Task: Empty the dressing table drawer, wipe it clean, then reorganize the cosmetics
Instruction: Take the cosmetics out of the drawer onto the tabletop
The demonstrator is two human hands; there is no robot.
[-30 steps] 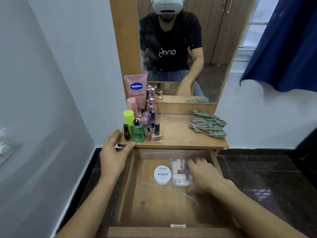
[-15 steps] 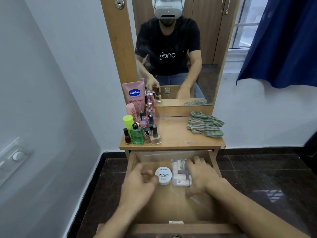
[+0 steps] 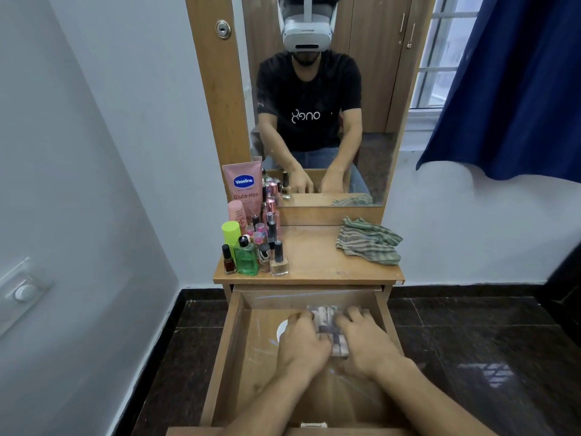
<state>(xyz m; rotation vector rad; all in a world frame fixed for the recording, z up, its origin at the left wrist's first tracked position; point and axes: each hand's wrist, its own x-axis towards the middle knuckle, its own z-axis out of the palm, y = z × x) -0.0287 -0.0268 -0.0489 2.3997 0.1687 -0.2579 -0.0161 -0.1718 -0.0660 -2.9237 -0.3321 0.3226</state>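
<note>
While I sit facing the mirror (image 3: 380, 89), both of my hands are down in the open drawer (image 3: 227, 357), which stands pulled out toward me under the tabletop (image 3: 317, 262). My left hand (image 3: 302, 339) and right hand (image 3: 366, 339) lie close together on a clear box (image 3: 327, 313) of small white sticks toward the back of the drawer. The left fingers are bent over its left edge and the right fingers are curled over its right side, so I grip it between them; my thumbs are hidden, and I cannot tell whether the box is off the drawer floor. Just left of the box, a white tub (image 3: 282, 328) peeks out from under my left knuckles, mostly covered. A shiny clear sheet (image 3: 256, 368) lines the drawer bottom.

Up on the tabletop, the cosmetics crowd the left side. A pink tube (image 3: 243, 187) stands upright at the back against the mirror frame, with a yellow-green cap (image 3: 231, 231) in front of it. Along the front edge stand a dark red polish bottle (image 3: 229, 262), a green bottle (image 3: 246, 259) and a beige polish bottle (image 3: 279, 262), touching or nearly so. A striped cloth (image 3: 368, 241) lies crumpled at the right rear of the tabletop, well apart from the bottles. A blue curtain (image 3: 518, 83) hangs on the right.
</note>
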